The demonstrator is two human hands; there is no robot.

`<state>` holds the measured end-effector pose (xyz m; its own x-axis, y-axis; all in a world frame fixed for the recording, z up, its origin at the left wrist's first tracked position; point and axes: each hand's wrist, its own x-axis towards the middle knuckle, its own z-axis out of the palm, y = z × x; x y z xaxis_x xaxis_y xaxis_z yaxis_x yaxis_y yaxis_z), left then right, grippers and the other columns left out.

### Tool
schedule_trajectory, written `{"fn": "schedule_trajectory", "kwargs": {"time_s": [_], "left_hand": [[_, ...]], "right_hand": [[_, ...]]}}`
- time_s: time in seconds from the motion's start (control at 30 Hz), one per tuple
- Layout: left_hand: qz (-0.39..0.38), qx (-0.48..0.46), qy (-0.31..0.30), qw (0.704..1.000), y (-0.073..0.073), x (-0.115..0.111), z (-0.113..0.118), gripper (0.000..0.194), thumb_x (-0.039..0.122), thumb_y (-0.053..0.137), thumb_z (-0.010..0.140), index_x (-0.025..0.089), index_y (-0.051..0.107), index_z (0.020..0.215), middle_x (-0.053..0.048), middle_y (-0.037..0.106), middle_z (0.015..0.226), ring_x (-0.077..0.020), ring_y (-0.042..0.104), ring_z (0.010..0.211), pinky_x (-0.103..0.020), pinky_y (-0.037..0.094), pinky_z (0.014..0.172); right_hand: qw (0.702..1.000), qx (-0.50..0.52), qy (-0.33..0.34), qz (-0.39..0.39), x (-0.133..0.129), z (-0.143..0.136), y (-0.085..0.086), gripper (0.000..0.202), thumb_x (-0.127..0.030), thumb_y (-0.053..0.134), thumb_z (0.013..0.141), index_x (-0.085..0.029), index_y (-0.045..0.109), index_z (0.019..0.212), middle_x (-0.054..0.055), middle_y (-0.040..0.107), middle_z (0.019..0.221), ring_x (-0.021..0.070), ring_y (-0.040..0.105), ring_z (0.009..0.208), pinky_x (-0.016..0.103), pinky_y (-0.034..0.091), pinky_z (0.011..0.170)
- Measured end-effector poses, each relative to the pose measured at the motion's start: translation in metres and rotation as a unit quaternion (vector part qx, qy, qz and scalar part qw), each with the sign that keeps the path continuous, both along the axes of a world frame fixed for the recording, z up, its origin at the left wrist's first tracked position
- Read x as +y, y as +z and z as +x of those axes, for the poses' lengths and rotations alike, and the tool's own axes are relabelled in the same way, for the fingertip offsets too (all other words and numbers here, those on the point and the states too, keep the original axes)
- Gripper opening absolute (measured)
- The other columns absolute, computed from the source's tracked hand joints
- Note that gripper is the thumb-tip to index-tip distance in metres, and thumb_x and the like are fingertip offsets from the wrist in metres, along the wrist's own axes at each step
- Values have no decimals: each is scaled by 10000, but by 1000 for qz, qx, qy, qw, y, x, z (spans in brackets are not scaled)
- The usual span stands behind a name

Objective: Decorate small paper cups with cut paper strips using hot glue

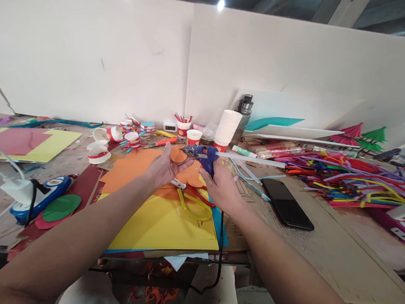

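My right hand (222, 183) is wrapped round a blue glue gun (206, 157), with a long white glue stick (249, 159) out of its back end. The gun's nozzle points left, at a small orange paper piece (178, 154) that my left hand (166, 167) holds between its fingers. Below both hands lie orange paper (128, 168), yellow sheets (145, 224) and scissors with yellow handles (196, 212). A black cord hangs down from the gun past the table's front edge.
Behind stand paper cups (194, 136), a tall cup stack (228, 126) and a dark bottle (245, 109). A black phone (288, 206) and colourful pipe cleaners (352, 180) lie right. At left are a blue power strip (53, 188) and green paper circles (61, 207).
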<state>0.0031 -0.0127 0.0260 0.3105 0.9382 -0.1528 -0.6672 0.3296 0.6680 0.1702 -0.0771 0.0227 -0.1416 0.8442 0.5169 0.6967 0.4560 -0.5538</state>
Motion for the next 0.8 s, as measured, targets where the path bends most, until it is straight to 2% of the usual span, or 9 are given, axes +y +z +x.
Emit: {"fn": "schedule_trajectory", "kwargs": {"time_s": [0.23, 0.43, 0.63, 0.8], "left_hand": [[32, 2, 40, 999, 0, 4, -4, 541, 480, 318, 993, 89, 667, 1127, -130, 752, 916, -176, 717, 843, -318, 565, 893], [0, 6, 29, 1000, 4, -2, 1, 501, 441, 337, 1000, 77, 653, 1133, -153, 748, 982, -200, 721, 892, -354, 558, 922], [-9, 8, 12, 1000, 2, -5, 5, 455, 426, 380, 992, 86, 623, 1172, -151, 743, 961, -209, 721, 879, -383, 562, 919], [31, 12, 30, 999, 3, -3, 1, 475, 428, 345, 1002, 96, 635, 1180, -123, 738, 920, -171, 706, 805, -363, 561, 910]], "right_hand": [[999, -18, 0, -33, -3, -2, -1, 329, -295, 457, 928, -173, 484, 1232, 161, 662, 1080, 305, 623, 975, 468, 495, 828], [999, -3, 28, -40, -5, -7, 0, 346, -285, 440, 936, -178, 472, 1263, 152, 662, 1132, 294, 618, 1042, 446, 496, 855], [1000, -17, -20, -15, -2, -3, 2, 342, -299, 444, 936, -159, 480, 1246, 146, 676, 1024, 285, 632, 882, 420, 493, 750], [999, -20, -27, -20, -3, -2, 3, 302, -315, 442, 936, -161, 509, 1187, 157, 675, 1022, 302, 630, 909, 446, 497, 771]]}}
